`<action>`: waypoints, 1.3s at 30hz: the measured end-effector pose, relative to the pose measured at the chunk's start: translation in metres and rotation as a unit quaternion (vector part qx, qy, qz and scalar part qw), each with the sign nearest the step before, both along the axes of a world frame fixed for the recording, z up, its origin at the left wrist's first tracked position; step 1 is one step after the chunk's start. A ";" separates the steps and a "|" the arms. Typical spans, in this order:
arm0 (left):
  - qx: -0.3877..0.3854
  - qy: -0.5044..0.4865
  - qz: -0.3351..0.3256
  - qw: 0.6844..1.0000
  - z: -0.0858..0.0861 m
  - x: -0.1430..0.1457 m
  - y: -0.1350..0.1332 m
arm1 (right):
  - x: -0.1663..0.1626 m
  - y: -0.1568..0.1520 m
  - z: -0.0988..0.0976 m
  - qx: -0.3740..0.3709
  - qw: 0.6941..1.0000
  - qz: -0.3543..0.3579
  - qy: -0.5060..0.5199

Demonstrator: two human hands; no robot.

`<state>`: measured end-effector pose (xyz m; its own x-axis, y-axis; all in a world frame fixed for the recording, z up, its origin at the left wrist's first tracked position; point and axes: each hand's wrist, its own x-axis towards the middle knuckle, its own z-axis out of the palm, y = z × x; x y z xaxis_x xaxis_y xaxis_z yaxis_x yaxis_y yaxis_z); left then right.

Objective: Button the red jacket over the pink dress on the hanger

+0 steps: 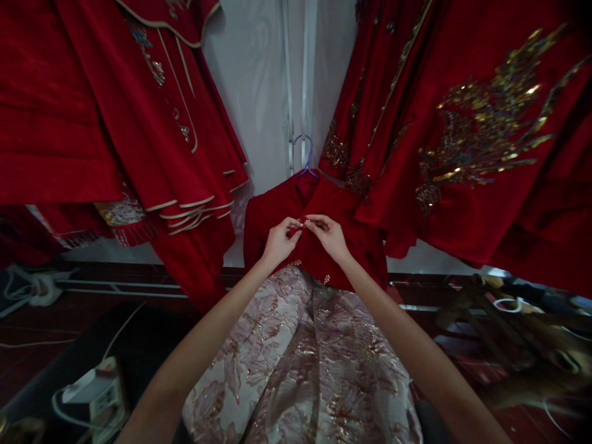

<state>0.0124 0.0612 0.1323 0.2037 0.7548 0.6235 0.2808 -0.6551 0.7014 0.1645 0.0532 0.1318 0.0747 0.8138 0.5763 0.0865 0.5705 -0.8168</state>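
A red jacket (346,203) hangs on a purple hanger (307,165) in front of me, its collar at the top. My left hand (280,239) and my right hand (329,234) meet at its front opening, fingertips pinched close together. Between them shows a small shiny button fastener (301,223), partly covered by the fingers. Lower down the front, further small decorated fasteners (327,279) sit on either side, apart from each other. Below the jacket spreads a pale pink and silver brocade skirt (259,351) with a raised leaf pattern.
Red garments with cream piping (189,142) hang at the left. At the right hang red garments with gold sequin embroidery (490,117). A power strip (107,394) with cords lies at lower left, and a wooden stand (490,320) stands at lower right.
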 end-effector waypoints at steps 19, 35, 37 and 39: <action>0.035 0.096 0.003 0.995 0.011 0.004 0.001 | 0.008 -0.006 -0.001 0.046 0.992 -0.086 -0.081; -0.095 -0.064 -0.125 0.985 -0.013 0.022 0.009 | 0.003 -0.003 -0.021 0.060 0.993 -0.009 -0.097; -0.166 -0.126 -0.172 0.963 -0.022 0.023 0.009 | 0.003 -0.010 -0.027 0.096 0.983 -0.022 -0.153; -0.211 -0.163 -0.199 0.943 -0.028 0.022 0.007 | 0.005 -0.016 -0.033 0.118 0.973 -0.046 -0.191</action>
<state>0.0340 0.0684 0.1040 0.3719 0.8540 0.3640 -0.2047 -0.3070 0.9294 0.1692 0.0370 0.0990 -0.1149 0.6553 0.7466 0.4171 0.7140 -0.5624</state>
